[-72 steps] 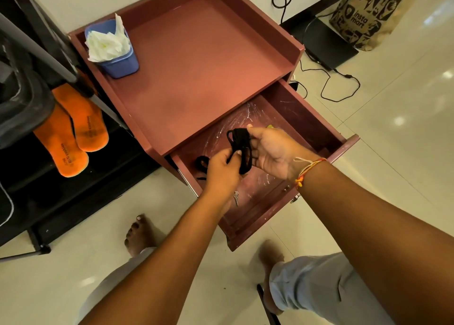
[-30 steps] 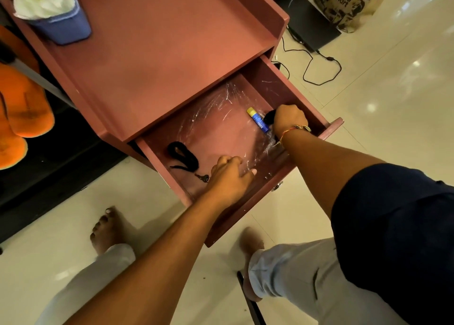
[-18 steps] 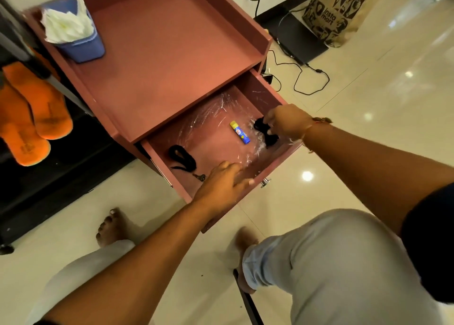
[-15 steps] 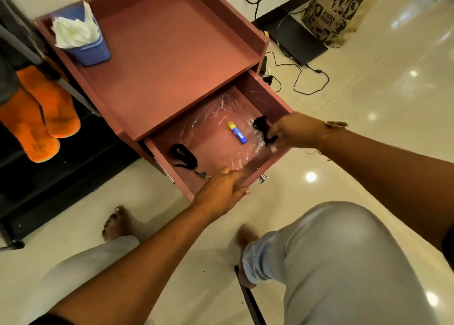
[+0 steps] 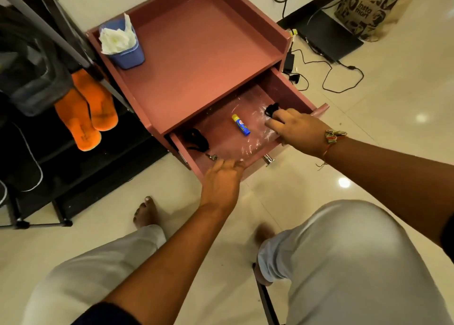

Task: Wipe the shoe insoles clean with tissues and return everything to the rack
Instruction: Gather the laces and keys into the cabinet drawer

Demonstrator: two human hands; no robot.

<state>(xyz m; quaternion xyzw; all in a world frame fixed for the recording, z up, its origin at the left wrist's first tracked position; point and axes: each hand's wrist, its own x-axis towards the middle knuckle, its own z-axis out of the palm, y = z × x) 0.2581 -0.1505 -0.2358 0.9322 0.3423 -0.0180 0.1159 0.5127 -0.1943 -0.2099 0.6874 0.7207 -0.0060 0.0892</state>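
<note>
My left hand (image 5: 222, 177) had its fingers hooked over the front edge of the open drawer (image 5: 287, 91), gripping it. My right hand (image 5: 298, 130) reached into the drawer's right end with its fingers loosely bent. Their tips lay right at a black bundle (image 5: 271, 109), and I could not tell whether they held it. A blue and yellow tube (image 5: 240, 125) lay mid-drawer, and a black strap (image 5: 196, 139) with a key (image 5: 212, 156) lay at the left end. The orange insoles (image 5: 86, 108) were side by side on the rack (image 5: 49, 152), left of the cabinet. The tissues (image 5: 118, 38) stood in a blue cup (image 5: 127, 56) at the far left corner of the tabletop (image 5: 196, 54).
</note>
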